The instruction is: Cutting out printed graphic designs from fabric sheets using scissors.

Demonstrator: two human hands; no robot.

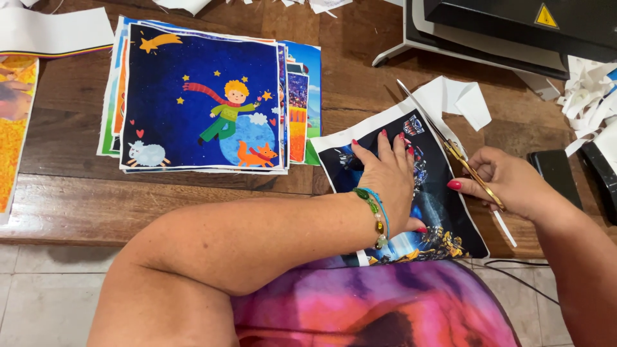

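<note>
A dark printed fabric sheet [443, 205] with robot figures lies at the wooden table's front edge. My left hand [385, 177] rests flat on it with fingers spread, a beaded bracelet on the wrist. My right hand [508, 180] grips gold-handled scissors [443, 138]. Their blades run along the sheet's right edge, pointing away from me. A thin white strip [504, 228] hangs off that edge near my right hand.
A stack of printed sheets [202, 96], topped by a blue one with a cartoon child, lies to the left. White offcuts [591, 96] pile at the right beside a black phone [556, 173]. A black-and-white machine [501, 32] stands at the back right. An orange print [13, 122] lies far left.
</note>
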